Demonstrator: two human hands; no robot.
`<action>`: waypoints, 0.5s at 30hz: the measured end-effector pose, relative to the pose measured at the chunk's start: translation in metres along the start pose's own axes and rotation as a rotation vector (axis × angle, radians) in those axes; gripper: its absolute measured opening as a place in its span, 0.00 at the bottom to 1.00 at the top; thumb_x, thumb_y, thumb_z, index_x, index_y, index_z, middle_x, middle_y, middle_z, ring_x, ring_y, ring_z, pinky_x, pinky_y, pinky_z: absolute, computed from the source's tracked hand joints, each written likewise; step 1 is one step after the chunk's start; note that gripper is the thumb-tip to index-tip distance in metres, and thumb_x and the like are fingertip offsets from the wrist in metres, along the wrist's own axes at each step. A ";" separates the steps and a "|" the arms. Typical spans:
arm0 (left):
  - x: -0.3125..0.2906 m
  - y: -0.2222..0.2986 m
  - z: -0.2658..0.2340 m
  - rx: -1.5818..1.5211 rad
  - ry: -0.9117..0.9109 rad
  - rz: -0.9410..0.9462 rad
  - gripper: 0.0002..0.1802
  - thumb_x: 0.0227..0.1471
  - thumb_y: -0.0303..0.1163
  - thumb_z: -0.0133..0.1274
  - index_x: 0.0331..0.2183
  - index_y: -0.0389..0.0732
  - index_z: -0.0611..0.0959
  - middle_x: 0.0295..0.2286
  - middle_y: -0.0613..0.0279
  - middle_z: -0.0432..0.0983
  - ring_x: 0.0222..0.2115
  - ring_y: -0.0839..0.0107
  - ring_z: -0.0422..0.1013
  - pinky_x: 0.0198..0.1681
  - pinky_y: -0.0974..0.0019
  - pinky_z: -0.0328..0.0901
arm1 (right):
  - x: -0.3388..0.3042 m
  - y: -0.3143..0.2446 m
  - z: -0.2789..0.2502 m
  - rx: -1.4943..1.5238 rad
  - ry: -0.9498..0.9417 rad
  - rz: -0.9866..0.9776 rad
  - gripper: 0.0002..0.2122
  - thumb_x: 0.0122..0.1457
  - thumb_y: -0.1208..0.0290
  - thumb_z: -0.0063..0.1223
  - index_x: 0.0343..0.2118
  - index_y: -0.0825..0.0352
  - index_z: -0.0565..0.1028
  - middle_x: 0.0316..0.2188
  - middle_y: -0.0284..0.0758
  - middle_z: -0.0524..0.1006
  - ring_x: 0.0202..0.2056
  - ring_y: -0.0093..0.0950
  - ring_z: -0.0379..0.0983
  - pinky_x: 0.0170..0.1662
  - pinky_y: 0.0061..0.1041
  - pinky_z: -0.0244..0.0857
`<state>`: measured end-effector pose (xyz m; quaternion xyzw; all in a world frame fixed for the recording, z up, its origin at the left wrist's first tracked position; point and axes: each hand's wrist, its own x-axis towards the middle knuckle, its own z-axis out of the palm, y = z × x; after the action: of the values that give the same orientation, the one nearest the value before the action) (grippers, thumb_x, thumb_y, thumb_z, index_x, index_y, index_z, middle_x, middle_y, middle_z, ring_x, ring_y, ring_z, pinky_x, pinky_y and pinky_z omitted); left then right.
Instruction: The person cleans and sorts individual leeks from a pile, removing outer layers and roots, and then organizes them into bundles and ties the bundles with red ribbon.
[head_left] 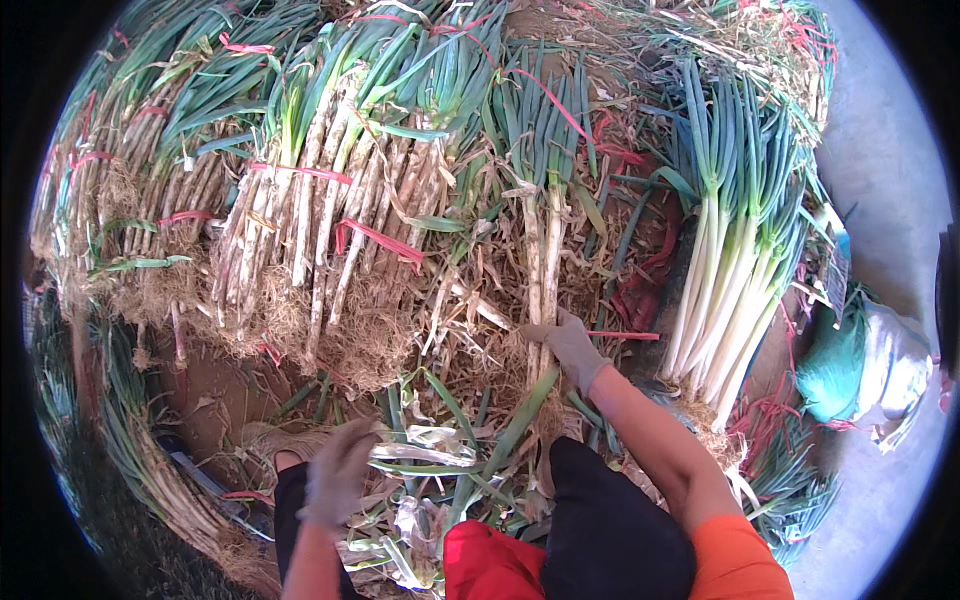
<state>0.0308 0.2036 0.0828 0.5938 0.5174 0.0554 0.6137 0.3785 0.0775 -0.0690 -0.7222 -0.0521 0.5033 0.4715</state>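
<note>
"Head view, starting at the far left: what lies there?"

"Tied bundles [300, 220] of long green onions, brown-stemmed and shaggy at the roots, bound with pinkish-red ties [380, 240]."

"And nearer the person?"

"Below those bundles is the gloved left hand [340, 470]. It's blurred; I see nothing in it, but cannot tell whether the fingers are curled or loose. Leaf scraps [425, 450] lie just to its right."

"Where are the stalks being handled?"

"Mid-picture. The slim onion stalks [543, 250] lie up and to the right of the left hand, well apart from it. Their long axis runs away from the person, green tops far, root ends near."

"So which hand is nearer?"

"The gloved right hand [568, 348]: it's on them, coming from the right, its fingers closed around the lower stems."

"How do they look?"

"Pale tan and streaked with dirt low down, blue-green above, with dry husk strewn around."

"Further right?"

"A cleaner bunch [725, 280] with smooth white stems, leaning with its tops away, then a green sack [832, 365] and a white sack [893, 360] on the grey floor [890, 210]."
</note>
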 end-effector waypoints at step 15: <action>0.026 0.024 0.163 -0.108 -0.201 -0.057 0.26 0.57 0.38 0.50 0.53 0.35 0.69 0.37 0.63 0.71 0.38 0.73 0.66 0.44 0.70 0.63 | -0.091 -0.035 0.034 -0.099 -0.497 -0.021 0.20 0.61 0.59 0.52 0.45 0.73 0.71 0.36 0.33 0.76 0.39 0.21 0.69 0.43 0.23 0.63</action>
<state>0.1698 0.1184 0.0477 0.5476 0.4660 0.0058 0.6949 0.3217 0.0682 0.0169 -0.5981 -0.1984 0.6573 0.4134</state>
